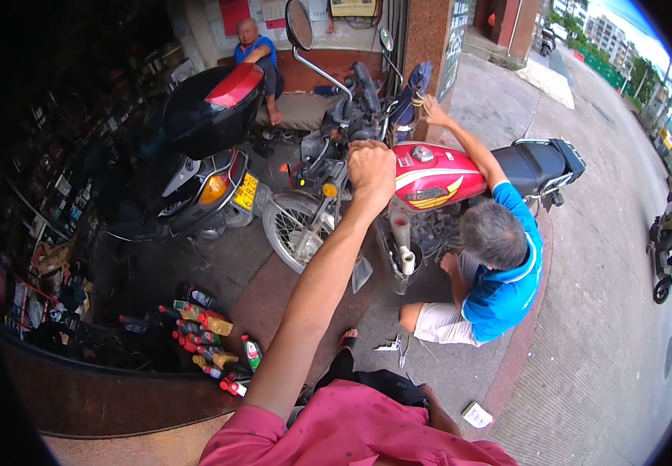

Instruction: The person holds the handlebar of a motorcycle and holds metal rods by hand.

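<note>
Front wheel of the red motorcycle lies left of and below the left hand, whose fingers are curled into a fist, apparently around the near handlebar grip, which it hides. Just right of that fist sits the fuel tank; the bike's long axis runs rightward to the black seat, beyond a crouching co-worker. The right forearm is low, well apart, its hand's state impossible to tell.
</note>
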`<state>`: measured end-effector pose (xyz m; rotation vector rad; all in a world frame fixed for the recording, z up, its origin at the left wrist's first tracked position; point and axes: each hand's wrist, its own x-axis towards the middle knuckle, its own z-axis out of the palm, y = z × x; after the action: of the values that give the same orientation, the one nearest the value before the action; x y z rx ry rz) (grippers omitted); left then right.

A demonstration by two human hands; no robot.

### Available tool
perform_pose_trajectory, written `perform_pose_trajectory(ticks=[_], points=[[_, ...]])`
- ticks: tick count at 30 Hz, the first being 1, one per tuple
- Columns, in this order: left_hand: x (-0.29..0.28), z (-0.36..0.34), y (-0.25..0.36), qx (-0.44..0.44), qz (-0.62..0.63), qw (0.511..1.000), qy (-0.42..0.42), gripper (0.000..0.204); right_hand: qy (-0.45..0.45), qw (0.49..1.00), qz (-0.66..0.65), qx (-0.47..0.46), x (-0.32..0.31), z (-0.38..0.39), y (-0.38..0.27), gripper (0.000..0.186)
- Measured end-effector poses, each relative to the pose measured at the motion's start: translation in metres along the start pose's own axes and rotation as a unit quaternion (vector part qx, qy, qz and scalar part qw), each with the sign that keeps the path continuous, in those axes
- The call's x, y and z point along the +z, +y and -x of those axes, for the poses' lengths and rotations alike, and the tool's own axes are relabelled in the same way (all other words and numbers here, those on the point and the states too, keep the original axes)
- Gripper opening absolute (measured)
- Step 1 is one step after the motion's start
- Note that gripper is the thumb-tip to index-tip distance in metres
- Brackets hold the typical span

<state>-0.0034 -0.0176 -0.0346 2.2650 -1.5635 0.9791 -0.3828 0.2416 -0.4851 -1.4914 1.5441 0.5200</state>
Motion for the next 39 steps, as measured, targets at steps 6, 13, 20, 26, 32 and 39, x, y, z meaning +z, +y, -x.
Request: perform_pose_trajectory(ticks=[6, 13, 20, 26, 32, 39], points=[[-0.009, 0.008, -0.002, 0.002, -0.006, 1.0, 0.022, 0.031, 0.0, 1.0, -0.001, 0.005, 0.0, 0.015, -0.002, 0.039], [-0.005, 0.009, -0.001, -0.025, 0.035, 0.999, 0.01, 0.026, -0.001, 1.0, 0.005, 0.014, -0.007, 0.007, 0.007, 0.039], [-0.008, 0.003, -0.004, -0.02, 0.12, 0.993, -0.013, 0.018, -0.002, 1.0, 0.006, 0.013, -0.014, 0.008, 0.003, 0.039], [-0.002, 0.002, -0.004, -0.016, 0.056, 0.997, 0.053, 0.016, -0.007, 1.0, 0.01, 0.011, -0.014, 0.012, 0.005, 0.038], [-0.009, 0.003, -0.004, -0.008, 0.057, 0.996, 0.062, 0.012, -0.011, 1.0, 0.011, 0.015, -0.008, 0.016, 0.008, 0.038], [-0.011, 0.003, -0.005, 0.002, 0.053, 0.997, 0.06, 0.014, -0.014, 1.0, 0.011, 0.021, -0.003, 0.02, 0.005, 0.038]])
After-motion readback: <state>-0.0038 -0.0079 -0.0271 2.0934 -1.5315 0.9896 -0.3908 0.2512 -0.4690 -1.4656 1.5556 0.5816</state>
